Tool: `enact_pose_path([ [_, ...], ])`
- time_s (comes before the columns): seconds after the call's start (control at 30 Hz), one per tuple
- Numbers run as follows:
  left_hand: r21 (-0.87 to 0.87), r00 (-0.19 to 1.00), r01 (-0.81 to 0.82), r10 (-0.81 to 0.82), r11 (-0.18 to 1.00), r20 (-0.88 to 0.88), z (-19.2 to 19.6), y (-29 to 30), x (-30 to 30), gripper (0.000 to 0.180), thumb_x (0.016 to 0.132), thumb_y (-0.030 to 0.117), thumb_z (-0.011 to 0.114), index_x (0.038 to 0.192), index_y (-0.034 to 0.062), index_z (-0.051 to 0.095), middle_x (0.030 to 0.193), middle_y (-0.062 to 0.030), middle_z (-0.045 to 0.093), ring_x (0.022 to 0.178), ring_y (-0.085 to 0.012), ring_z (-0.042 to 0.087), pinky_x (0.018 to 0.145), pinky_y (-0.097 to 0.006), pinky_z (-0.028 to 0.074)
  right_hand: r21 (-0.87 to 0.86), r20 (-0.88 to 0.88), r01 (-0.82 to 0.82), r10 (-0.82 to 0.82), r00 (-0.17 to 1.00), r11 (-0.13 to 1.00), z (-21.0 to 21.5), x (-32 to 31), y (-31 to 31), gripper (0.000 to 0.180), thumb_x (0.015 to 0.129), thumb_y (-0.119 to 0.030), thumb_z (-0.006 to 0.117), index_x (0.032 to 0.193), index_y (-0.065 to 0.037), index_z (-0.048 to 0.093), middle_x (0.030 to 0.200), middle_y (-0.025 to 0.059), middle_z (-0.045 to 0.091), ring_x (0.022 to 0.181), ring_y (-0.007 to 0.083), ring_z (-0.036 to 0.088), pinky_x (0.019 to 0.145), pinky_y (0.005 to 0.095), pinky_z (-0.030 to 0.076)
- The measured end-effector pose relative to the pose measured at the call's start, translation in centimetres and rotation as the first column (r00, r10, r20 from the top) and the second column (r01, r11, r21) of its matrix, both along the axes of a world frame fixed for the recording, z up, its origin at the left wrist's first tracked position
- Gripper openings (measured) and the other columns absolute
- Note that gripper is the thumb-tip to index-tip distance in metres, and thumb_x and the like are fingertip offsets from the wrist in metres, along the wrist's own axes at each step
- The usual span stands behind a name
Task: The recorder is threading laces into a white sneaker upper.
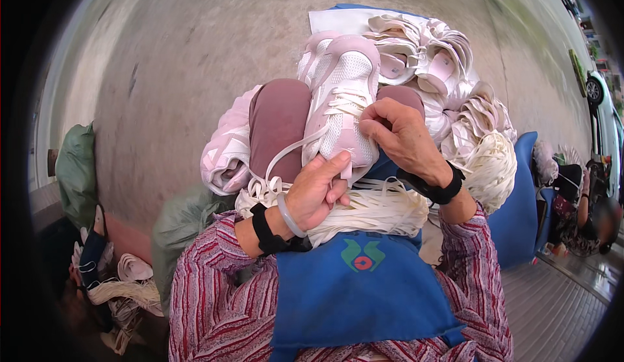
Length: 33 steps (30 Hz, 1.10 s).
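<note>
A white mesh shoe upper with pale pink trim (343,79) lies across my knees, toe pointing away. Cream lace (348,100) crosses its front in several rows, and a loose lace length (289,149) loops out to the left. My left hand (314,194) grips the near end by the tongue, thumb on top and fingers bent underneath. At the upper's right edge, my right hand (404,134) is closed in a pinch; whatever its fingertips hold is hidden. A thick bundle of cream laces (374,214) rests in my lap, just below the upper.
Stacked shoe uppers (445,63) sit beyond my right knee, with a hank of laces (489,170) nearer. More uppers (227,144) lie beside my left knee. Green sacks (77,173) stand at left. A blue chair (517,199) and another person (582,212) are at right.
</note>
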<state>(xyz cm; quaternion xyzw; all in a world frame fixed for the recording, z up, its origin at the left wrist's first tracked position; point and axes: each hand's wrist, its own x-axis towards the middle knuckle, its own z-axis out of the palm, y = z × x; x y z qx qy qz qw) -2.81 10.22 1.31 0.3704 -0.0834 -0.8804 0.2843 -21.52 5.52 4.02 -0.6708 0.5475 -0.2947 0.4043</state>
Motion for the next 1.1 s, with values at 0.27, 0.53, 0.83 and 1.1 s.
enact_pose_path([
  [0.27, 0.003, 1.000, 0.007, -0.007, 1.000, -0.003, -0.2, 0.0, 0.2, 0.020, 0.098, 0.029, 0.052, 0.095, 0.0101, 0.054, 0.072, 0.0045, 0.048, 0.046, -0.0033, 0.036, 0.049, -0.023, 0.044, 0.070, 0.000, -0.001, 0.001, 1.000, 0.998, -0.1, 0.1, -0.4, 0.017, 0.084, -0.012, 0.061, 0.084, 0.005, 0.064, 0.068, 0.0147, 0.061, 0.058, 0.0206, 0.056, 0.056, 0.0329, 0.044],
  [0.53, 0.008, 0.998, 0.016, -0.015, 1.000, -0.055, -0.2, 0.0, 0.3, 0.018, 0.098, 0.029, 0.052, 0.095, 0.0104, 0.054, 0.071, 0.0051, 0.048, 0.046, -0.0036, 0.037, 0.050, -0.023, 0.043, 0.140, 0.044, 0.000, -0.006, 0.999, 0.990, -0.1, 0.8, -0.2, 0.015, 0.084, -0.009, 0.060, 0.085, 0.005, 0.064, 0.077, 0.0159, 0.062, 0.067, 0.0254, 0.060, 0.061, 0.0342, 0.045],
  [0.83, -0.057, 0.997, 0.057, -0.061, 0.997, -0.056, -0.4, -0.1, 0.3, 0.018, 0.100, 0.030, 0.049, 0.095, 0.0123, 0.053, 0.069, 0.0062, 0.045, 0.047, -0.0030, 0.036, 0.051, -0.023, 0.043, -0.372, -0.180, -0.047, -0.022, 0.983, 0.927, -1.3, 2.5, 0.6, 0.016, 0.081, 0.003, 0.060, 0.096, -0.001, 0.059, 0.081, 0.0133, 0.059, 0.070, 0.0303, 0.060, 0.062, 0.0349, 0.047],
  [1.1, -0.010, 0.997, 0.056, -0.057, 0.998, -0.048, -0.2, -0.4, -0.1, 0.019, 0.100, 0.029, 0.048, 0.096, 0.0114, 0.054, 0.068, 0.0059, 0.045, 0.047, -0.0025, 0.036, 0.051, -0.022, 0.043, -0.373, -0.451, -0.214, 0.026, 0.892, 0.903, 0.4, 2.7, 0.4, 0.014, 0.082, -0.009, 0.063, 0.096, -0.006, 0.062, 0.078, 0.0100, 0.056, 0.069, 0.0279, 0.056, 0.063, 0.0373, 0.042],
])
